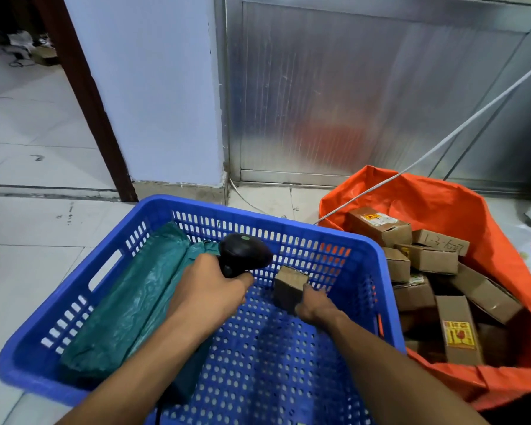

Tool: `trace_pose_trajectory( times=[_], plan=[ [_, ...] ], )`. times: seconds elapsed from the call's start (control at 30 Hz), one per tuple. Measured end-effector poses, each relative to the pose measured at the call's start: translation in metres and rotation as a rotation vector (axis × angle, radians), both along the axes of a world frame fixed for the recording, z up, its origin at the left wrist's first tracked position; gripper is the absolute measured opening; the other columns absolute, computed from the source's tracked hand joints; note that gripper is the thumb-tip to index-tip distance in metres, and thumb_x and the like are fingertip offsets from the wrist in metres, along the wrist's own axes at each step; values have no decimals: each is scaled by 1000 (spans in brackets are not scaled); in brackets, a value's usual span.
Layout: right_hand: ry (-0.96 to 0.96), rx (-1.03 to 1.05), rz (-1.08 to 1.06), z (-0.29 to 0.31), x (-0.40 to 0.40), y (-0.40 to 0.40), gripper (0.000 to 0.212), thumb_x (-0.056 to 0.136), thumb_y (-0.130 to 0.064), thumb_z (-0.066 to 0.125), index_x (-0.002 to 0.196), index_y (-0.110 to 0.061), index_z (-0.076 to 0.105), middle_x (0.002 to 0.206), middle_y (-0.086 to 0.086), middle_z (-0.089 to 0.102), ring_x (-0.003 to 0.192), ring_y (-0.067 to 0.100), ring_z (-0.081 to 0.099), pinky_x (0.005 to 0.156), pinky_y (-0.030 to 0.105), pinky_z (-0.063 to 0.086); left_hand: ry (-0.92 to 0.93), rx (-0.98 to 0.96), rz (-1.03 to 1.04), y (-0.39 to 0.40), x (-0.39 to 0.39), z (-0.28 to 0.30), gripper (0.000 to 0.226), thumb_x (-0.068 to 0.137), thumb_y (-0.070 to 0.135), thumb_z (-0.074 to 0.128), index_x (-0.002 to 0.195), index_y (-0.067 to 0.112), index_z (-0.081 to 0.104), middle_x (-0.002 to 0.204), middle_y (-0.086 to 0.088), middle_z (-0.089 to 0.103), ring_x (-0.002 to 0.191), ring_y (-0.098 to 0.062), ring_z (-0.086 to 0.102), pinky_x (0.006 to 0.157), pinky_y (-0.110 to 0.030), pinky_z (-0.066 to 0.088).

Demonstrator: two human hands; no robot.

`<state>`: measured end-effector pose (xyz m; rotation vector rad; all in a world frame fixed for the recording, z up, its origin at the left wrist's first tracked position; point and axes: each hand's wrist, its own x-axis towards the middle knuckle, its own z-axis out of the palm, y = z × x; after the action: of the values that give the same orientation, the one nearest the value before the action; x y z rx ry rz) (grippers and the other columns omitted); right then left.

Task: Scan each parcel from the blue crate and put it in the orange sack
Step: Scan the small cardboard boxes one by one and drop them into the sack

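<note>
Right hand [314,303] grips small brown cardboard parcel [289,288], label probably hidden; left hand [210,291] wraps black scanner [242,253]. Blue crate [377,271] on pale tiled floor [28,228].

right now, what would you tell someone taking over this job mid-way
Left hand grips the black scanner, aimed at a small cardboard box that the right hand holds inside the blue crate.
Done: many boxes already lie in the orange sack, right of the crate.
Left: finish scanning this box and drop it in the sack, then do the green bagged parcels along the crate's left side.
</note>
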<state>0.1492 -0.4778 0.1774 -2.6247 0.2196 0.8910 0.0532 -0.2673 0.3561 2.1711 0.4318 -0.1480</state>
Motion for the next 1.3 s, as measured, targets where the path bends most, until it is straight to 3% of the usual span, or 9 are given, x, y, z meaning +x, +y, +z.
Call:
trace_pose_trajectory(
  times=[0.13,0.23,0.47,0.6,0.83,1.07,1.13,1.2,1.3],
  plan=[
    [-23,-3,-19,-11,16,24,72,95,-28,52,156,-20,14,156,23,13,128,45,42,103,54,48,14,-6,12,4,5,-1,29,77,35,69,69,7,73,64,-6,75,67,-32,74,74,-47,62],
    [-66,-5,-50,-20,27,38,77,95,-25,55,157,-21,9,156,22,11,135,44,33,112,54,36,15,-13,16,6,7,-2,41,62,46,60,70,8,72,67,-8,75,67,-33,73,73,-49,62],
    [-89,-44,-91,-34,42,53,70,93,-18,55,152,-27,18,156,26,6,138,48,24,111,56,37,17,-25,18,9,9,-9,42,59,50,57,69,11,70,67,-6,74,68,-33,73,73,-51,62],
    [-129,-71,-105,-38,42,57,75,94,-17,56,154,-30,13,156,26,2,138,48,26,108,54,39,31,-35,20,6,10,-9,39,59,49,58,68,12,69,66,-5,74,67,-34,73,71,-52,62],
    [-228,-61,-81,-54,34,42,68,97,-33,58,152,-39,18,153,17,11,136,45,25,103,61,44,35,-42,0,-1,11,-8,38,59,48,57,71,13,68,69,-4,74,73,-34,74,75,-50,62],
    [-225,-111,62,-56,28,38,68,98,-30,57,153,-30,18,165,12,-2,146,45,12,109,60,39,25,-40,-13,-3,9,-8,36,61,47,59,70,14,69,66,-4,74,70,-33,74,72,-52,62],
    [-237,-160,111,-56,26,39,71,97,-27,59,153,-26,16,162,15,5,144,47,19,105,55,45,28,-41,-8,-3,8,-8,36,61,48,60,70,14,69,66,-4,74,70,-34,74,73,-52,62],
    [-250,-207,124,-56,25,37,73,94,-23,64,150,-21,17,151,17,24,132,43,43,91,46,55,29,-42,-11,-3,8,-9,36,62,48,60,69,13,68,65,-4,73,69,-34,73,72,-52,62],
    [-210,-227,77,-56,24,29,91,90,-19,71,155,-18,7,145,13,36,116,36,60,78,43,53,22,-35,-15,-2,8,-9,37,63,47,60,70,12,68,64,-4,73,68,-33,73,71,-51,62]
  ],
)
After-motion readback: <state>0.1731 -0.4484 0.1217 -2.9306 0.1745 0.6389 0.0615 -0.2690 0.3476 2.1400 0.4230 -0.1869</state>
